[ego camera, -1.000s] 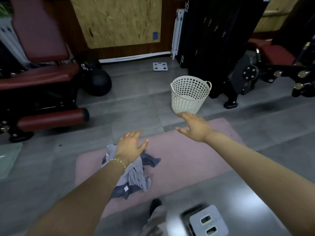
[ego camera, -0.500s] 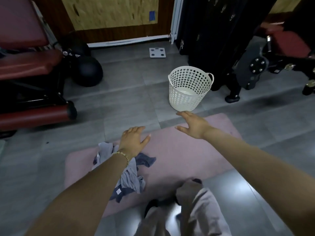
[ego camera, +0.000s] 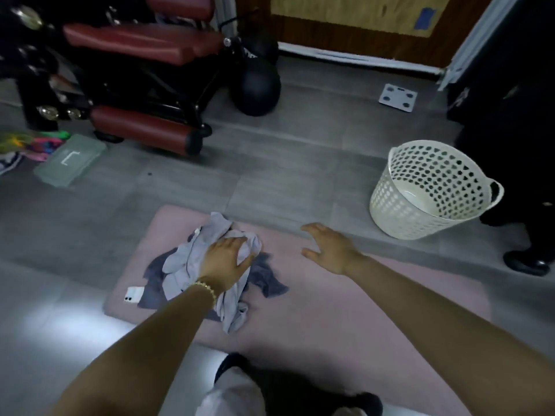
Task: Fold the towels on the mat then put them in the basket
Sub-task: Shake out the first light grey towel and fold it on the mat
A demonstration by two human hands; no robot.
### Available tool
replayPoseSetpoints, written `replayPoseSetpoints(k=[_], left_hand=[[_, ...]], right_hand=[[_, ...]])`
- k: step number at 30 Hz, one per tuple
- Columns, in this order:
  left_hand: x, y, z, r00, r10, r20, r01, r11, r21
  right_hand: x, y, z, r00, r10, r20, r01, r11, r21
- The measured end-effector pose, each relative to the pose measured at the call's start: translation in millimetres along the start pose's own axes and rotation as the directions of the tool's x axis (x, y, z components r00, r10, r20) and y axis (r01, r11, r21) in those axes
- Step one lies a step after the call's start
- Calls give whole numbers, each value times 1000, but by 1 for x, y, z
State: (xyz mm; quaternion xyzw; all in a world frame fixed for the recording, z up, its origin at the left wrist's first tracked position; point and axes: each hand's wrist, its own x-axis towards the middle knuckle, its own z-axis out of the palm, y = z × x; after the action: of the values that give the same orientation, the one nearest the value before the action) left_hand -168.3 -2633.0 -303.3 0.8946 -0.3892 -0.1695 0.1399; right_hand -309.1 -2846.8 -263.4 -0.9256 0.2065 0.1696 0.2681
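A crumpled pile of towels lies on the left part of the pink mat [ego camera: 336,313]: a light grey towel [ego camera: 186,259] on top of a darker grey-blue towel [ego camera: 268,279]. My left hand [ego camera: 228,259] is down on the pile, its fingers curled into the light grey towel. My right hand [ego camera: 329,246] hovers over the bare mat to the right of the pile, fingers spread and holding nothing. The white perforated basket [ego camera: 390,211] stands tilted on the floor beyond the mat's far right corner, with nothing visible inside.
A red padded gym bench [ego camera: 144,46] and a black ball [ego camera: 255,88] stand at the back left. A pale green box [ego camera: 70,159] lies on the floor at the left, and a white scale [ego camera: 398,97] at the back. Dark equipment [ego camera: 510,130] borders the basket on the right.
The view has swung left and down. My left hand dropped from above the pile onto it and closed on the light grey towel. My right hand stays spread over the mat.
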Motion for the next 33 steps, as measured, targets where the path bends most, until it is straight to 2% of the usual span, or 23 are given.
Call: replayPoseSetpoints(k=[5, 12, 17, 23, 30, 33], left_hand=[[1, -45, 88, 980, -189, 65, 188, 982, 17], [20, -166, 219, 951, -304, 52, 303, 952, 38], [42, -252, 309, 945, -326, 12, 326, 945, 34], [78, -316, 385, 981, -168, -101, 166, 986, -30], [112, -346, 416, 979, 33, -199, -18, 997, 78], [120, -352, 416, 968, 118, -222, -88, 986, 139]], right_hand=[[47, 45, 82, 994, -48, 94, 45, 998, 41], [159, 81, 254, 988, -66, 138, 32, 971, 237], [231, 88, 390, 977, -100, 186, 9, 900, 436], [296, 90, 481, 976, -71, 206, -87, 739, 668], [330, 82, 518, 969, -89, 229, -130, 602, 788], [339, 73, 534, 973, -119, 196, -89, 589, 803]])
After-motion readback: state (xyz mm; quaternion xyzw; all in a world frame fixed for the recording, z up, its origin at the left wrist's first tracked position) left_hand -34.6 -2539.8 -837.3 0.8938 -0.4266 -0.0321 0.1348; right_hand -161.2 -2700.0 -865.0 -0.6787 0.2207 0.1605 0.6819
